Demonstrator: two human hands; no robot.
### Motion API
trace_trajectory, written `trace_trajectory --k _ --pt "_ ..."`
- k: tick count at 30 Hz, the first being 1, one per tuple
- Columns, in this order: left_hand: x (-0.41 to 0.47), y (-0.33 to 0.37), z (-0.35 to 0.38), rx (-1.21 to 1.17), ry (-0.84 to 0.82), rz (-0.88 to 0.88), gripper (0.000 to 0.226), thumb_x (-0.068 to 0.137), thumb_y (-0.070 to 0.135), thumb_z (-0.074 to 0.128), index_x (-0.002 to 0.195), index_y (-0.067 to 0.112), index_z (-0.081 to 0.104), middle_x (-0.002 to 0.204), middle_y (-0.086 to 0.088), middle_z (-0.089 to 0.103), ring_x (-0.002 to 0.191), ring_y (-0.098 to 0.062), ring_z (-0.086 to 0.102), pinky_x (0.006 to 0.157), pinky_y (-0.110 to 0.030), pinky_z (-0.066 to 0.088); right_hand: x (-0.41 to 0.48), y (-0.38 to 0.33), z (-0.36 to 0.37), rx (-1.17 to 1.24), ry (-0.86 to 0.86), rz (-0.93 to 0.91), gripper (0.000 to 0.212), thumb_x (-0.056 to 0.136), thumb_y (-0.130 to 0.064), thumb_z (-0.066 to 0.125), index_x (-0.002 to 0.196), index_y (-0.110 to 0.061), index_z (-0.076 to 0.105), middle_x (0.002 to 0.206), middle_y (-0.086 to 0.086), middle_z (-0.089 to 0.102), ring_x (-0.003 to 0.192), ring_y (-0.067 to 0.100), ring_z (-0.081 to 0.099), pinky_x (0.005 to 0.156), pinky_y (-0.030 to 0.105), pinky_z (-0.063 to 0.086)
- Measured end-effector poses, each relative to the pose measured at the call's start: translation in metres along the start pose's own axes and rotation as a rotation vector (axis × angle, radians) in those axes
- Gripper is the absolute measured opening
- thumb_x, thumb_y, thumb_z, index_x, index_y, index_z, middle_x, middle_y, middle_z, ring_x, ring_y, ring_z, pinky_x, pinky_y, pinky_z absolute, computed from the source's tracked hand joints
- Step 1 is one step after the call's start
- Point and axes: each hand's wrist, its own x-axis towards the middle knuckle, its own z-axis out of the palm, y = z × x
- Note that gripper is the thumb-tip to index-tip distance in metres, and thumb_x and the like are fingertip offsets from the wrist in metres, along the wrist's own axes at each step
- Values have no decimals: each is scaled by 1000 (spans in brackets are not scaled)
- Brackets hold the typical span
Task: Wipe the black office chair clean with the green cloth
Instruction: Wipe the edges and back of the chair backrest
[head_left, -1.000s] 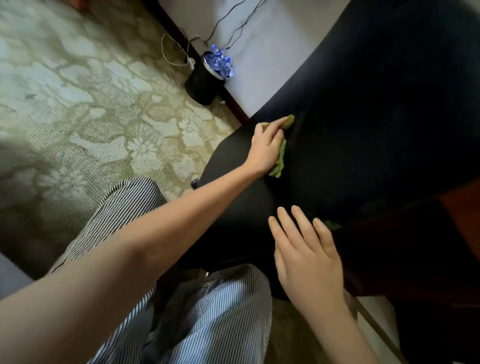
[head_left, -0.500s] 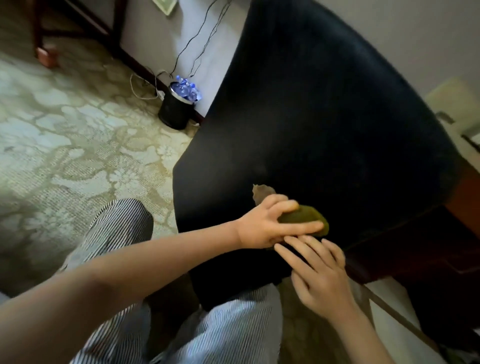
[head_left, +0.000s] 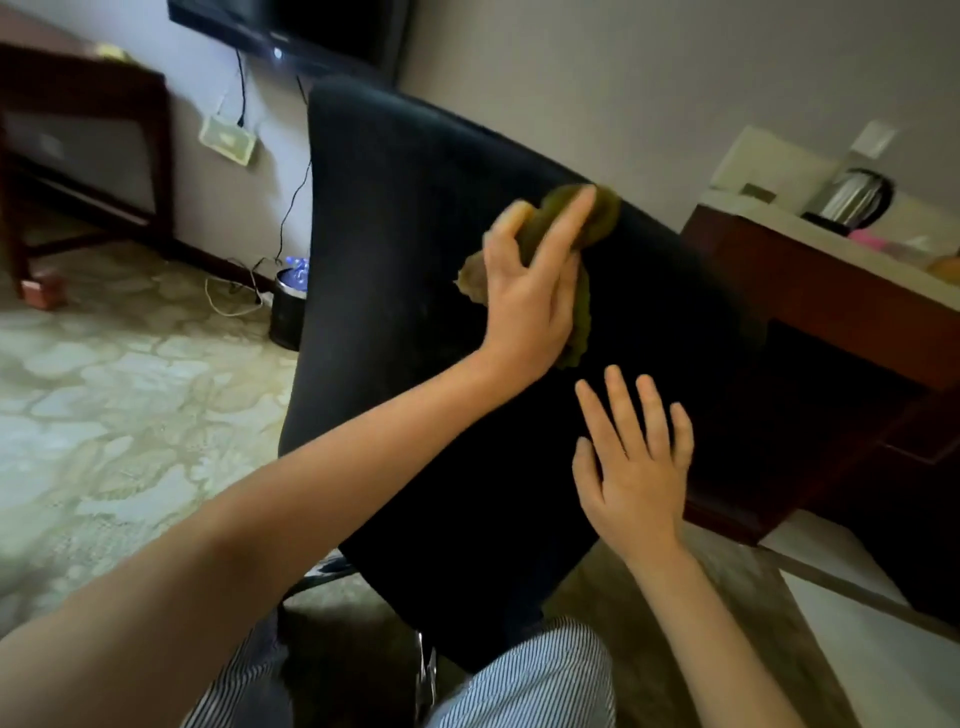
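The left hand (head_left: 530, 301) lies flat over the green cloth (head_left: 602, 213), fingers stretched out and pressing it against the backrest of the black office chair (head_left: 405, 218), just right of the frame's centre and close under the backrest's top edge. The hand is blurred, so I cannot tell whether the thumb hooks a fold. Nothing visibly clamps the cloth, and a loose tail hangs below the palm. On a fast stroke it could bunch, slide out from under the fingers and drop to the floor, or ride over the top edge so that the hand runs off the chair.

The right hand (head_left: 636, 467) sits lower, right of centre, fingers spread and straight over the dark fabric, holding nothing. I cannot tell whether it rests on the backrest or hovers just off it. If it is not bracing the chair, a hard push could probably swing or roll the chair away, which would weaken the wipe.

The wooden desk (head_left: 810, 291) stands near the chair's right side, with a kettle (head_left: 852, 200) at the upper right. A shoved chair might knock the desk.

At centre left, a small bin (head_left: 288, 306) and trailing cables (head_left: 283, 218) sit beside the chair's far edge. Movement that way could snag them.
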Motion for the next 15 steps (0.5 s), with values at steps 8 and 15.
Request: trace_trajectory --k 8,15 --pt "-70 -16 34 164 -379 856 39 87 18 58 124 21 46 119 -8 38 100 -23 44 86 -34 37 -36 37 7 157 73 163 42 86 -10 46 127 -8 37 128 11 42 128 32 35 114 41 15" --pt "-46 -79 -17 379 -521 1204 49 89 14 47 135 26 36 114 -6 42 94 -23 46 79 -34 43 -28 42 5 35 -98 97 54 86 -19 40 139 -19 36 143 13 29 134 32 26 113 45 8"
